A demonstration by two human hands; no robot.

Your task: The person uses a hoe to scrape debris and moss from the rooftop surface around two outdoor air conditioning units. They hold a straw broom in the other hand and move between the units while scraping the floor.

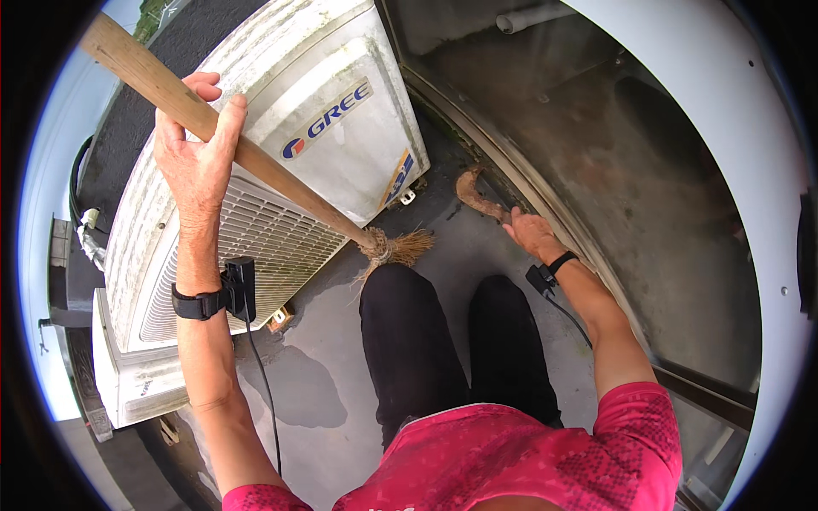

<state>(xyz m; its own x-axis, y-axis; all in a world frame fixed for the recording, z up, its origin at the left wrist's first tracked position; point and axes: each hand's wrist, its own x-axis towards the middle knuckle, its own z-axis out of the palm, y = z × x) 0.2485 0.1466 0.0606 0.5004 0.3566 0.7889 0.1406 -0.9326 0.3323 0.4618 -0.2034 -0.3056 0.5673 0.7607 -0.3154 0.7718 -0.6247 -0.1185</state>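
My left hand [198,149] grips the wooden handle [285,183] of a broom, high up against the white outdoor air-conditioner unit [332,149]. The broom's frayed straw head [400,247] rests low beside the unit, just in front of my left knee. To the right, my right hand [532,234] holds the lower end of a brown, curved, rough object [477,192], perhaps a rusty tool, close to the foot of the glass panel. Its exact kind I cannot tell.
A framed glass panel [648,196] rises along the right. The dark grey floor [298,383] has damp patches. A second white unit [128,392] sits at the lower left, with black hoses [78,179] behind. My bent knees [409,332] are in the middle.
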